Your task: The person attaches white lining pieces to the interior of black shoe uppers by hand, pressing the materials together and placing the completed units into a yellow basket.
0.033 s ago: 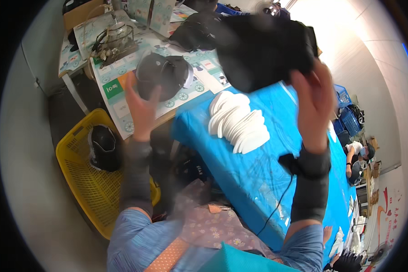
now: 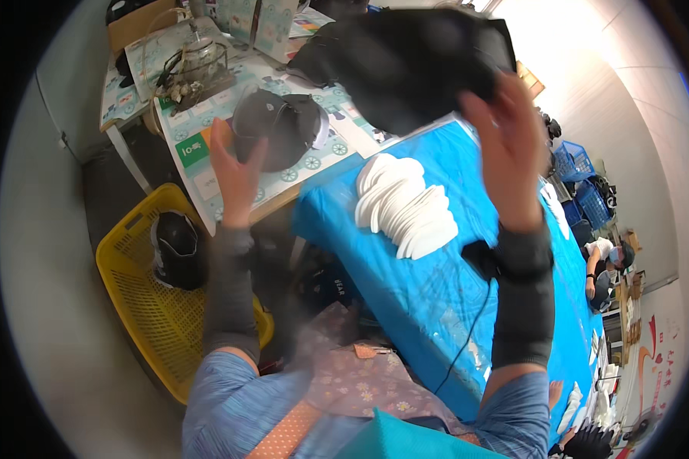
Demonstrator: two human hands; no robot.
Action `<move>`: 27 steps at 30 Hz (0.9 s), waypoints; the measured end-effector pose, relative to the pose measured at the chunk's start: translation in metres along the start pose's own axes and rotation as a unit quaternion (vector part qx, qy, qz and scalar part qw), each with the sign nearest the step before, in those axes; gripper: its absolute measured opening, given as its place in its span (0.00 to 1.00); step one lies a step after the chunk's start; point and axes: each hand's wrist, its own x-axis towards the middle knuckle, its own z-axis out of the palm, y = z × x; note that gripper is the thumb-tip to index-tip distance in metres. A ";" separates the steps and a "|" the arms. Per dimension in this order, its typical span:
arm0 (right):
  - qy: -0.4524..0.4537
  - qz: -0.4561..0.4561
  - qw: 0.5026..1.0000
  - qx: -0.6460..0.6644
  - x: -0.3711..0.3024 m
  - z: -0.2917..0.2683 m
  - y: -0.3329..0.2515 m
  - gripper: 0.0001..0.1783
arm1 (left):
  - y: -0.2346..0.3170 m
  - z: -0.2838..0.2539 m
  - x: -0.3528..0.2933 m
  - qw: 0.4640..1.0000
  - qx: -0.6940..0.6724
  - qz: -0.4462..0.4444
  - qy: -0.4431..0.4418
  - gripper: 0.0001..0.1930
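Two hands inspected: right hand (image 2: pixel 511 161) grips a blurred black item (image 2: pixel 413 69) near its right edge; left hand (image 2: pixel 239 180) is spread beside a dark cap (image 2: pixel 283 122), contact unclear. Advise keeping clear of the white pads (image 2: pixel 409 206).

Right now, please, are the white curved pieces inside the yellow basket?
No, the white curved pieces lie overlapping on the blue table covering.

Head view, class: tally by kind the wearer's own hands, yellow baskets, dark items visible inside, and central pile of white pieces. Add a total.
Own hands: 2 (left hand, right hand)
Yellow basket: 1
Dark item in basket: 1
Pile of white pieces: 1
Total: 5
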 end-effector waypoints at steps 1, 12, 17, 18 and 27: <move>-0.016 -0.049 0.997 -0.050 0.015 0.027 0.011 0.14 | -0.021 -0.004 0.018 0.999 0.018 -0.015 0.033 0.48; -0.270 -0.057 0.961 -0.007 0.022 0.241 0.052 0.15 | -0.064 0.000 0.029 0.989 0.027 0.008 -0.142 0.36; -0.330 -0.042 0.942 -0.034 0.024 0.231 0.057 0.13 | -0.069 0.004 0.027 0.984 -0.057 -0.094 -0.138 0.34; -0.336 -0.038 0.941 -0.028 0.022 0.234 0.050 0.14 | -0.094 -0.001 0.023 0.984 -0.055 -0.111 -0.129 0.32; -0.049 0.140 0.989 0.021 0.024 0.241 0.077 0.35 | -0.022 -0.039 0.096 0.976 -0.193 -0.089 0.052 0.24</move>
